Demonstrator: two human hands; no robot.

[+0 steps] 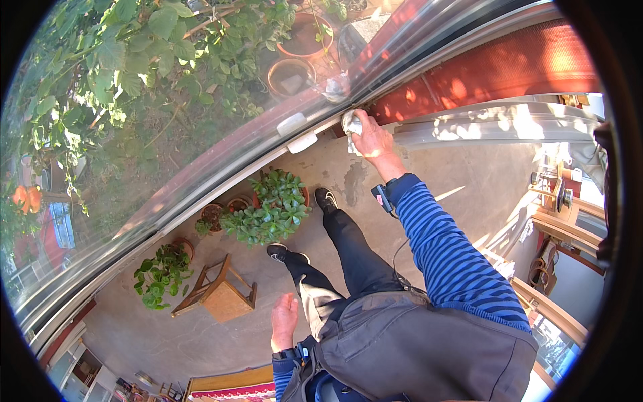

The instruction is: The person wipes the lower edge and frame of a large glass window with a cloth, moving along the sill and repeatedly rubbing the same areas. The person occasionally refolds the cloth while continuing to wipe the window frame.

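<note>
My right hand [376, 138] is raised to a large window and grips a crumpled white cloth [350, 131]. The cloth is pressed at the edge of the pane, where the light window frame [226, 202] meets a red panel [467, 70]. Part of the cloth is hidden by my fingers. A white fitting [303, 142] is on the frame, left of the cloth, and the glass [201, 151] mirrors it. Low at my side hangs my left hand [285, 317], loosely bent with nothing in it. A small wooden chair [226, 296] stands to its left.
By my feet grows a bushy potted succulent [271, 211], with a small pot [211, 216] beside it. Another leafy potted plant [161, 276] stands near the chair. Wooden furniture [567, 211] lines the right side. Beyond the glass are vines [150, 50] and terracotta pots [304, 36].
</note>
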